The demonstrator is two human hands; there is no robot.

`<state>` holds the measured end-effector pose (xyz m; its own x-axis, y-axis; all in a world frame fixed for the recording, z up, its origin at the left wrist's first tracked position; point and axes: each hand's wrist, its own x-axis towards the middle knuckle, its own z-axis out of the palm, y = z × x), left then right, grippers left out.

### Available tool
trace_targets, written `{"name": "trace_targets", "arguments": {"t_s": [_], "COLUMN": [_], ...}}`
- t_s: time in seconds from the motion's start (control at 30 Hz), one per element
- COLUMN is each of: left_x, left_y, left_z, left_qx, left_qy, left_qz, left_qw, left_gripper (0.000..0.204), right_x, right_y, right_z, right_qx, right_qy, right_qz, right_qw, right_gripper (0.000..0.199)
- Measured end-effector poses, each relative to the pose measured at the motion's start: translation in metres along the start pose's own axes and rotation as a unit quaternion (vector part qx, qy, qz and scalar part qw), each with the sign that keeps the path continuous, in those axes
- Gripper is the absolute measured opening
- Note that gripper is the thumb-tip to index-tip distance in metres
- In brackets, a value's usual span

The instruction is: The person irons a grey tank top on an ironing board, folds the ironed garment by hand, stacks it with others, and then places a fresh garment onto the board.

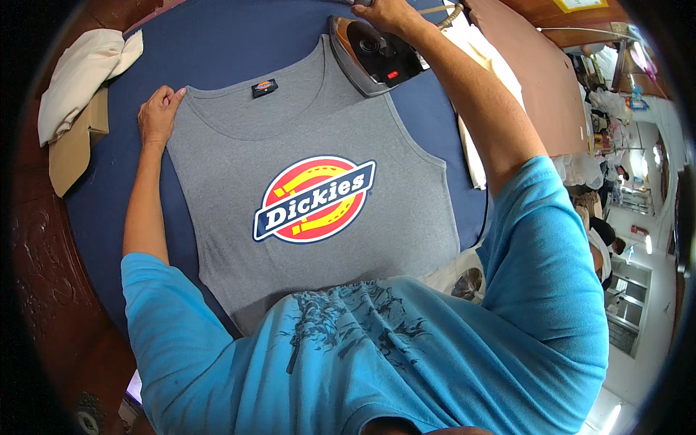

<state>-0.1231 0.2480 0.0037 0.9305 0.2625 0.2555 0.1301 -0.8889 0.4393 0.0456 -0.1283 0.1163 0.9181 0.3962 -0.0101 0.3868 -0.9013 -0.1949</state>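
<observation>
Left grip (158,116): pinching one shoulder corner of the grey tank top (304,146); probably anchors the cloth against drag.
Right grip (386,14): closed round the handle of the electric iron (375,58), partly cropped by the top edge.
Iron position: just below right grip, over the opposite strap; its weight likely pins that side.
Tank top: between and below both grips, round printed logo (315,199) uppermost; spread, presumably, to keep it smooth.
Worktop (217,43): navy-covered, beneath all this.
Cardboard box (76,148): left of left grip, cream cloth (81,78) on it; apparently kept off the garment.
</observation>
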Motion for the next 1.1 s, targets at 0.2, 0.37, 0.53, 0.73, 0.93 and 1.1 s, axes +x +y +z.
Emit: {"name": "trace_targets", "arguments": {"t_s": [0.2, 0.37, 0.53, 0.73, 0.93, 1.1], "left_x": [-0.003, -0.007, -0.005, -0.003, 0.005, 0.006], "left_y": [0.001, 0.001, 0.002, -0.015, -0.015, -0.019], "left_z": [-0.003, -0.006, -0.006, 0.007, 0.003, 0.001], "left_qx": [0.001, 0.003, 0.063, 0.121, 0.083, 0.031], "left_qy": [-0.012, -0.012, 0.005, -0.003, 0.028, 0.013], "left_qz": [-0.011, -0.009, 0.054, 0.213, 0.152, 0.149], "left_qw": [1.0, 1.0, 0.997, 0.969, 0.985, 0.988], "left_gripper": [0.04, 0.039, 0.033, 0.031, 0.031, 0.034], "right_x": [-0.063, -0.107, -0.109, -0.065, -0.021, -0.034], "right_y": [0.019, 0.027, -0.029, -0.072, -0.075, -0.128], "right_z": [-0.005, -0.021, -0.021, 0.001, -0.001, -0.016], "right_qx": [0.036, 0.066, 0.061, 0.01, 0.005, 0.01], "right_qy": [-0.054, -0.084, -0.098, -0.047, 0.011, -0.015], "right_qz": [-0.074, -0.048, 0.008, -0.035, -0.103, -0.226], "right_qw": [0.995, 0.993, 0.993, 0.998, 0.995, 0.974], "right_gripper": [0.052, 0.052, 0.053, 0.049, 0.053, 0.052]}}
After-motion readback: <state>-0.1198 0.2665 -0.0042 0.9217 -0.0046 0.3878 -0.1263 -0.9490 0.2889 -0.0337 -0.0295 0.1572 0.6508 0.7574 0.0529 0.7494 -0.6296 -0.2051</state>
